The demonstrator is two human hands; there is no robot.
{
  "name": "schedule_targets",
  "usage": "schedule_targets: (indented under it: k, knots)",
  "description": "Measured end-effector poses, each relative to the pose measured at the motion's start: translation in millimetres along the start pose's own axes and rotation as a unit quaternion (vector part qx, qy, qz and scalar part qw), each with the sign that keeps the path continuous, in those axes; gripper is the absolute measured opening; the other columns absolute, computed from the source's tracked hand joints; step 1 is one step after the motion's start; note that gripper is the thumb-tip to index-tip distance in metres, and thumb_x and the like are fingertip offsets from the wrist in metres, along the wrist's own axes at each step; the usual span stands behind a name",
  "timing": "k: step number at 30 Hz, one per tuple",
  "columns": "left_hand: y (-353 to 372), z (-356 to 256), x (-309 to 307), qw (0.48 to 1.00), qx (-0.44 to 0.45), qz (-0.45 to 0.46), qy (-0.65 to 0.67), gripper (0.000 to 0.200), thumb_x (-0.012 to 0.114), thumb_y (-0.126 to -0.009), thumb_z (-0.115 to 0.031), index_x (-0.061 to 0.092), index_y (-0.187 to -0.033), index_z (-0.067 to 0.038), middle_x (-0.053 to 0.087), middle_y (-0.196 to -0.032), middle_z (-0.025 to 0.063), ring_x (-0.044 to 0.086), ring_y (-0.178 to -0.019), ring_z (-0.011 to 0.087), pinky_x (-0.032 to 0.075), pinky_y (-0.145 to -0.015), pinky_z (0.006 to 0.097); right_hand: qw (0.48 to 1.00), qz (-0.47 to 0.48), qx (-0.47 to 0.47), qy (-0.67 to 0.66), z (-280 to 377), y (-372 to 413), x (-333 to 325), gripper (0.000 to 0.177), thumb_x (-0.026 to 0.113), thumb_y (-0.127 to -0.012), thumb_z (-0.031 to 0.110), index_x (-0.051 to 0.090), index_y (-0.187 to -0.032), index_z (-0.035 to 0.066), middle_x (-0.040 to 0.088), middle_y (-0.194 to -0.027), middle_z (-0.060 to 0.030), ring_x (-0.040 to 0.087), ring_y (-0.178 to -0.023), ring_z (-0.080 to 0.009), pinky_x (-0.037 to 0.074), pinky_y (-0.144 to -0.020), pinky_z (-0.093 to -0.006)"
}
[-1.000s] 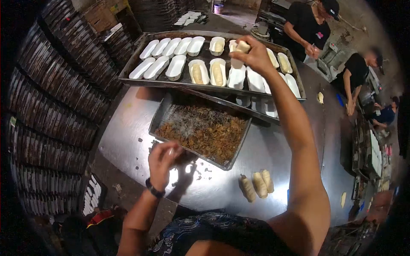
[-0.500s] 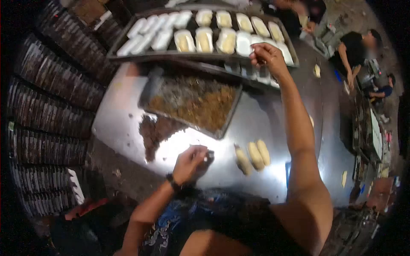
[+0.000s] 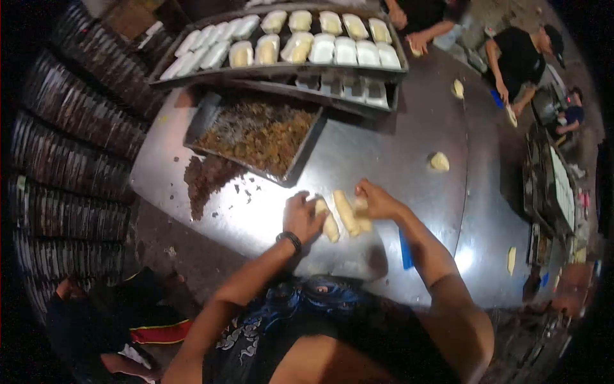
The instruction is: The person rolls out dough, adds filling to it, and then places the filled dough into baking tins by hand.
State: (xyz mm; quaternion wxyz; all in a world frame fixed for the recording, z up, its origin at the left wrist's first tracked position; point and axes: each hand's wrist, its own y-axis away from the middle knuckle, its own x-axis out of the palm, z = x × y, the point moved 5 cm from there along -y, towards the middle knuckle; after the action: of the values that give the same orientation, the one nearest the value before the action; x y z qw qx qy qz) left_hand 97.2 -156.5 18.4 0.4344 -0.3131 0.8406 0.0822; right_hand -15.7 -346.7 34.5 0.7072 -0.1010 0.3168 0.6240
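Observation:
Several pale filled dough rolls lie side by side on the metal table in front of me. My left hand (image 3: 305, 216) has its fingers apart and touches the upper left side of the leftmost dough roll (image 3: 330, 228). The middle dough roll (image 3: 346, 213) lies between my hands. My right hand (image 3: 378, 203) is curled over the upper end of the right dough roll (image 3: 364, 225), which it partly hides. Beyond them sits a metal tray of brown crumbly filling (image 3: 256, 137), with dark crumbs (image 3: 208, 182) spilled at its near side.
A large tray (image 3: 275, 72) of white paper cups, several holding dough rolls, rests at the back on another tray (image 3: 377, 107). A blue scraper (image 3: 406, 249) lies by my right forearm. Dough pieces (image 3: 439, 161) dot the right side. Co-workers (image 3: 515, 61) work across the table; tray racks (image 3: 70, 217) stand left.
My right hand has come down from the tray of cups to the dough rolls. My left hand has moved right and up to the leftmost roll. The view has shifted.

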Motion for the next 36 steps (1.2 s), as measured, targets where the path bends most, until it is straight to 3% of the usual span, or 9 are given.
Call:
schedule_targets:
  k: [3, 8, 14, 21, 24, 27, 30, 32, 36]
  knots:
    - [0, 0, 3, 0.998, -0.012, -0.004, 0.056, 0.039, 0.071, -0.073, -0.03, 0.066, -0.099, -0.001, 0.056, -0.109, 0.0207, 0.052, -0.099, 0.0339, 0.043, -0.087, 0.0415, 0.993, 0.047, 0.017, -0.105, 23, 0, -34, 0.056, 0.081, -0.063, 0.016, 0.049, -0.108, 0.008, 0.057, -0.095, -0.0074, 0.057, -0.095, -0.0203, 0.047, -0.083, -0.0352]
    - [13, -20, -13, 0.943, -0.177, 0.073, 0.272, 0.036, 0.073, -0.078, -0.025, 0.06, -0.1, -0.001, 0.067, -0.087, 0.0129, 0.063, -0.075, 0.0187, 0.051, -0.067, 0.0314, 0.963, -0.146, -0.163, -0.156, 114, -67, -159, 0.05, 0.083, -0.069, 0.019, 0.052, -0.107, 0.008, 0.058, -0.095, -0.0042, 0.059, -0.088, -0.0168, 0.051, -0.08, -0.0303]
    - [31, -11, -42, 0.919, -0.124, 0.033, 0.372, 0.03, 0.074, -0.081, -0.011, 0.059, -0.105, 0.0, 0.067, -0.099, 0.0112, 0.064, -0.087, 0.0144, 0.054, -0.077, 0.0288, 0.883, -0.351, -0.31, -0.015, 169, -205, -252, 0.036, 0.081, -0.071, 0.023, 0.062, -0.094, 0.003, 0.065, -0.085, -0.0061, 0.061, -0.078, -0.0135, 0.049, -0.071, -0.0287]
    - [28, -5, -100, 0.87, -0.105, -0.03, 0.481, 0.033, 0.072, -0.079, -0.001, 0.058, -0.109, -0.001, 0.065, -0.104, 0.0113, 0.062, -0.096, 0.0162, 0.053, -0.083, 0.0304, 0.967, -0.231, -0.097, 0.041, 96, -322, -255, 0.047, 0.072, -0.077, 0.038, 0.066, -0.105, 0.001, 0.068, -0.098, -0.0149, 0.066, -0.083, -0.0213, 0.051, -0.077, -0.0331]
    - [21, 5, -105, 0.858, -0.108, -0.043, 0.501, 0.033, 0.072, -0.079, 0.0, 0.057, -0.108, -0.001, 0.065, -0.105, 0.012, 0.063, -0.097, 0.017, 0.053, -0.083, 0.0304, 0.881, -0.447, -0.152, 0.036, 93, -304, -255, 0.05, 0.062, -0.085, 0.032, 0.056, -0.123, 0.0, 0.065, -0.11, -0.0218, 0.064, -0.101, -0.0305, 0.05, -0.085, -0.0374]
    - [-14, -4, -135, 0.889, -0.037, -0.074, 0.45, 0.034, 0.075, -0.076, -0.003, 0.058, -0.106, 0.0, 0.061, -0.112, 0.0153, 0.062, -0.101, 0.0206, 0.054, -0.082, 0.0315, 0.915, -0.268, -0.246, -0.175, 126, -259, -221, 0.049, 0.061, -0.089, 0.026, 0.049, -0.13, 0.003, 0.067, -0.107, -0.013, 0.065, -0.097, -0.0237, 0.052, -0.082, -0.0344]
    - [-74, -31, -179, 0.932, 0.121, -0.168, 0.299, 0.031, 0.076, -0.073, -0.007, 0.06, -0.099, 0.002, 0.053, -0.121, 0.0159, 0.06, -0.106, 0.0231, 0.055, -0.083, 0.0326, 0.908, 0.141, -0.259, -0.296, 196, -147, -120, 0.063, 0.079, -0.075, 0.027, 0.051, -0.128, 0.005, 0.063, -0.115, -0.0099, 0.063, -0.1, -0.0206, 0.052, -0.085, -0.0333]
    - [-105, -48, -195, 0.915, 0.154, -0.23, 0.294, 0.031, 0.074, -0.077, -0.01, 0.062, -0.102, 0.003, 0.049, -0.122, 0.0141, 0.059, -0.104, 0.0209, 0.056, -0.081, 0.0318, 0.928, 0.104, -0.355, -0.039, 225, -107, -100, 0.062, 0.081, -0.072, 0.03, 0.055, -0.123, 0.004, 0.064, -0.113, -0.0095, 0.063, -0.102, -0.0207, 0.051, -0.086, -0.0341]
    - [-129, -66, -205, 0.871, 0.176, -0.273, 0.369, 0.03, 0.064, -0.086, -0.015, 0.062, -0.11, 0.003, 0.045, -0.129, 0.0153, 0.059, -0.099, 0.019, 0.055, -0.077, 0.029, 0.943, -0.044, -0.326, -0.037, 228, -119, -144, 0.057, 0.082, -0.07, 0.026, 0.058, -0.118, 0.006, 0.066, -0.108, -0.0083, 0.062, -0.101, -0.0184, 0.05, -0.088, -0.0342]
